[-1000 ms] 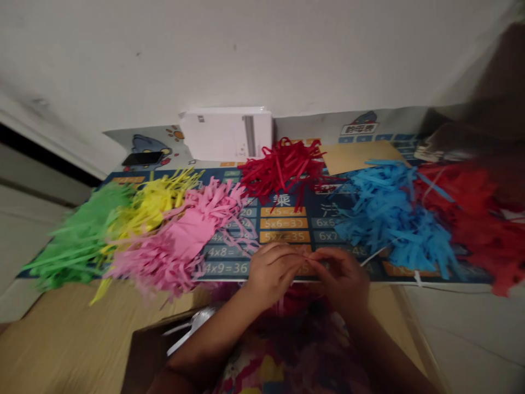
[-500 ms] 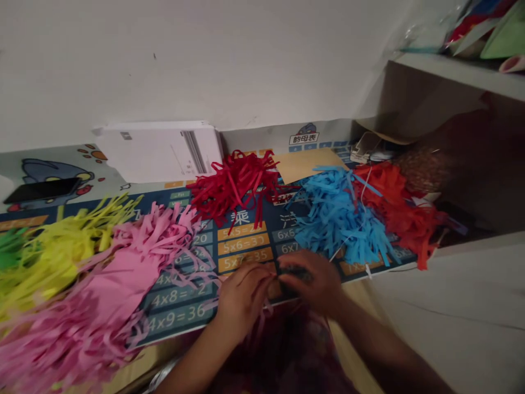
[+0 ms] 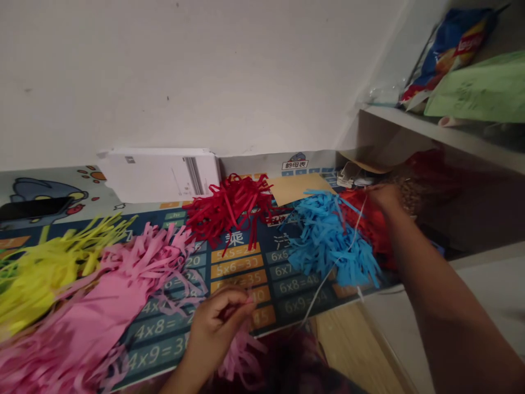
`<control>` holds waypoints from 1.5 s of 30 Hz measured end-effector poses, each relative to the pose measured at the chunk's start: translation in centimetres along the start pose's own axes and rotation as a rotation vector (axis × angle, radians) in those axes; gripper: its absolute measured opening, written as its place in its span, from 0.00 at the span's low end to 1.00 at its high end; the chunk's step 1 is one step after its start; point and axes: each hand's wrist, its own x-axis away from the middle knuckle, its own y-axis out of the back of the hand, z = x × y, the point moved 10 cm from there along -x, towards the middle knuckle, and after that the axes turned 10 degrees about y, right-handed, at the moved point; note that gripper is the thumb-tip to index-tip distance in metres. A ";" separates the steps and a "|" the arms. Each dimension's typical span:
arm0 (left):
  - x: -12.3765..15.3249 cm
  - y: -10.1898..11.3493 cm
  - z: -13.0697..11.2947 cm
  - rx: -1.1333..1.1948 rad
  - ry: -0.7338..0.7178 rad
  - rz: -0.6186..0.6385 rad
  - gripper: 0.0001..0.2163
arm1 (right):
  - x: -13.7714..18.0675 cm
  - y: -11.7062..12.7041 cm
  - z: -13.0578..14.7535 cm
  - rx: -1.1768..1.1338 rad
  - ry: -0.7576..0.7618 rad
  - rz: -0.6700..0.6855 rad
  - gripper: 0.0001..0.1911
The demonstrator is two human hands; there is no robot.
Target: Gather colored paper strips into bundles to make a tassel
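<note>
2 bare hands work at a counter whose top is printed with a blue and orange multiplication chart; the left hand, at the middle of the front edge, pinches a small pink tassel between thumb and fingers, its strips hanging down past that edge; the right hand reaches towards the back right corner, over a pile of orange-red paper fringe, its fingertips at the upper end of a white string; whether they grip the string cannot be told; the string slants across blue paper fringe down to the front edge.

Near the middle of the back edge lies a dark red heap of paper strips, with a tan sheet just to its right and a white stack bearing a barcode behind it to the left; a large pink fringe spreads from the front left towards the middle, beside yellow fringe near the left edge; a dark phone lies towards the back left corner; above the right end, a shelf holds a blue snack bag and a pale green bag.
</note>
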 end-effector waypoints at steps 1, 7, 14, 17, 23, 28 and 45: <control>0.0 0.4 0.2 0.032 0.013 0.005 0.06 | 1.2 0.4 0.4 -0.007 -0.024 0.016 0.17; 1.0 -2.8 -0.1 0.393 0.102 0.205 0.06 | 19.0 -4.7 11.7 -0.373 0.102 0.549 0.07; 4.1 -4.9 1.5 0.607 0.397 0.337 0.16 | 32.4 -8.5 18.7 -0.901 -0.017 0.673 0.10; 5.6 -3.8 2.1 0.467 0.393 0.358 0.15 | 33.1 -10.9 18.2 -1.190 -0.326 0.715 0.16; 7.2 -3.8 4.3 0.378 0.449 0.415 0.15 | 32.1 -11.8 18.9 -1.316 -0.404 0.729 0.18; 5.6 0.6 4.6 0.542 0.370 0.085 0.12 | 31.1 -7.9 18.9 -0.875 -0.022 0.522 0.13; 5.6 0.2 6.5 0.951 0.601 -0.080 0.17 | 33.9 -6.3 24.0 -0.474 0.567 0.475 0.13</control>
